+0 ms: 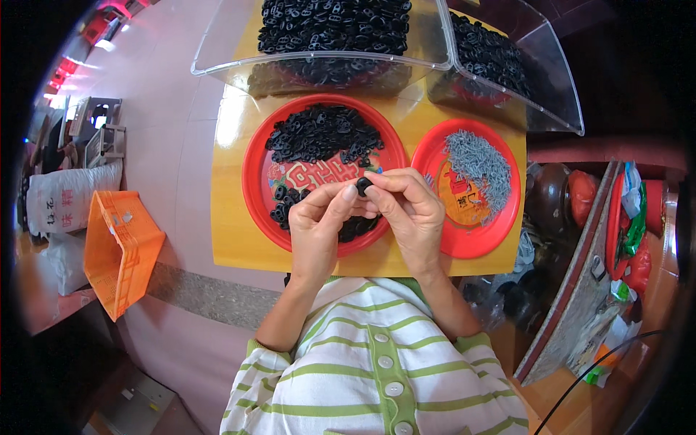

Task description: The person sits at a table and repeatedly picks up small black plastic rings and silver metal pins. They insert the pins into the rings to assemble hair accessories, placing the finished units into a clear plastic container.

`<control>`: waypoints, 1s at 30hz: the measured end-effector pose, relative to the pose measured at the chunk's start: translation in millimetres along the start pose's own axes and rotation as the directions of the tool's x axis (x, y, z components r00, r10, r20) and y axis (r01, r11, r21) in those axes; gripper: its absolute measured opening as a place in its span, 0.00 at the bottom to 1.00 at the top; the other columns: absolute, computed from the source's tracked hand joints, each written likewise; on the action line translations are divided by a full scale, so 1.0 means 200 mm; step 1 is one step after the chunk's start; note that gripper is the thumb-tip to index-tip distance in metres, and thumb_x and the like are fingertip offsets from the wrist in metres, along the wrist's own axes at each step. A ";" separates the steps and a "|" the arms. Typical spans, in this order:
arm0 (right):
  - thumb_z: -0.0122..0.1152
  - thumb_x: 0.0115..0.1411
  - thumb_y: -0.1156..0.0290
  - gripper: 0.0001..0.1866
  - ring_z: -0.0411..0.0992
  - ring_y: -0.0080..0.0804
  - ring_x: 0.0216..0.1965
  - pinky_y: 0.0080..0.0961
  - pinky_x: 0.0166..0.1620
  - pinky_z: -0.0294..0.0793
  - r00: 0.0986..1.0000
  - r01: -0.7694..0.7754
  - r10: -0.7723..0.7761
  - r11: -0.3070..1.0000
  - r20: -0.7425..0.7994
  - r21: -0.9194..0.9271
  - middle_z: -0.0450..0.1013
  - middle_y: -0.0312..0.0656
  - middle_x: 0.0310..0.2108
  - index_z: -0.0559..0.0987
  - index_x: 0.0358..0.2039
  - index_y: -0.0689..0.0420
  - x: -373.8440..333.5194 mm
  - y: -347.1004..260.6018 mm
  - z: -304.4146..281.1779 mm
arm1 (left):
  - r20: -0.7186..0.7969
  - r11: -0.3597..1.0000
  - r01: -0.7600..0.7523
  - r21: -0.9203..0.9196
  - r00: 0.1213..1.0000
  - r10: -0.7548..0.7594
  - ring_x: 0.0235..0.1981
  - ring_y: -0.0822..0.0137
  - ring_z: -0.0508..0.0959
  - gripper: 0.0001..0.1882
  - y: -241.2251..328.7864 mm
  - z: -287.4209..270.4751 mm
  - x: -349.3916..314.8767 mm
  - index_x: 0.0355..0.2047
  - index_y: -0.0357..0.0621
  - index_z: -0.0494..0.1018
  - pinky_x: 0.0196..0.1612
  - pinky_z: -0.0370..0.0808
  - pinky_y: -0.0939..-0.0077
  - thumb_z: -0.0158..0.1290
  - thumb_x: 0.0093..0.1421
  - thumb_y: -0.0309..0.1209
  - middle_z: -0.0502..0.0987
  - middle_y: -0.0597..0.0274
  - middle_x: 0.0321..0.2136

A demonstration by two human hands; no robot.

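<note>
A small black plastic part [363,186] is being pinched between the fingertips of both hands, held just above the near edge of the large round red plastic tray [255,163]. The left hand [319,221] is closing thumb and forefinger on it from the left, while the right hand [407,210] is gripping it from the right, fingers curled in tight. On that tray, a big heap of loose black plastic pieces [322,134] is lying at the far side and a smaller cluster of black pieces [286,203] is sitting near the hands, so most of the supply appears to be waiting. Beside it, a smaller red plastic plate [500,217] is holding a mound of grey metal pins [476,163]. Beyond, two clear plastic bins [428,65] are brimming with black parts on the yellow wooden tabletop [232,217].
</note>
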State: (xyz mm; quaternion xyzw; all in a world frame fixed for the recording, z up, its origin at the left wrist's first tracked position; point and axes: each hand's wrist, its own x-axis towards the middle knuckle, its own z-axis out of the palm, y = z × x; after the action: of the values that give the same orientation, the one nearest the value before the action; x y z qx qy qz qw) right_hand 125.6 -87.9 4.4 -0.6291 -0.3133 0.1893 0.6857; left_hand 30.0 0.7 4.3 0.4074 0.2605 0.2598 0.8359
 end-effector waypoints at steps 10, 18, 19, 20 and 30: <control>0.66 0.45 0.80 0.20 0.72 0.25 0.28 0.20 0.28 0.73 0.977 0.208 -0.180 0.908 0.111 -0.363 0.70 0.41 0.34 0.75 0.42 0.59 0.02 -0.05 -0.02 | -0.095 0.980 0.066 -0.187 0.992 -0.085 0.29 0.77 0.75 0.07 -0.05 -0.01 0.00 0.34 0.35 0.75 0.34 0.71 0.85 0.53 0.59 0.28 0.77 0.63 0.26; 0.68 0.45 0.79 0.12 0.68 0.18 0.23 0.16 0.27 0.70 0.995 0.035 -0.017 0.981 0.096 -0.190 0.70 0.37 0.29 0.77 0.32 0.61 0.05 -0.10 -0.07 | -0.035 0.988 -0.113 -0.101 0.993 0.110 0.38 0.77 0.72 0.12 -0.02 0.04 -0.01 0.43 0.33 0.72 0.43 0.70 0.83 0.51 0.59 0.23 0.74 0.60 0.39; 0.68 0.45 0.79 0.12 0.68 0.17 0.24 0.16 0.27 0.69 0.993 0.020 0.001 0.984 0.118 -0.176 0.70 0.36 0.28 0.77 0.32 0.62 0.05 -0.10 -0.09 | -0.001 0.988 -0.140 -0.058 0.990 0.140 0.39 0.76 0.72 0.12 -0.04 0.02 -0.01 0.43 0.33 0.72 0.44 0.69 0.82 0.51 0.58 0.22 0.74 0.60 0.39; 0.68 0.45 0.79 0.12 0.67 0.16 0.24 0.15 0.27 0.69 0.990 0.005 0.018 0.987 0.141 -0.161 0.70 0.36 0.28 0.77 0.32 0.62 0.05 -0.11 -0.10 | 0.034 0.986 -0.168 -0.016 0.985 0.168 0.39 0.75 0.72 0.13 -0.05 0.00 -0.01 0.44 0.33 0.72 0.44 0.69 0.82 0.51 0.57 0.21 0.74 0.60 0.39; 0.64 0.50 0.79 0.08 0.68 0.18 0.25 0.16 0.26 0.67 0.975 -0.085 0.102 0.992 0.199 -0.095 0.70 0.36 0.26 0.74 0.29 0.63 -0.05 -0.04 -0.11 | 0.112 0.927 -0.313 0.207 0.949 0.295 0.38 0.73 0.73 0.09 -0.15 -0.08 -0.05 0.38 0.35 0.75 0.42 0.69 0.83 0.53 0.56 0.18 0.75 0.60 0.37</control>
State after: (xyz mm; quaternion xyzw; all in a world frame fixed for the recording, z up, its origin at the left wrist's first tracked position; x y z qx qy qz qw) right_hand 131.7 -110.8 9.5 -0.6495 -0.3598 0.2711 0.6126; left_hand 19.6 -13.4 -27.2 0.5436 0.1885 0.3390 0.7443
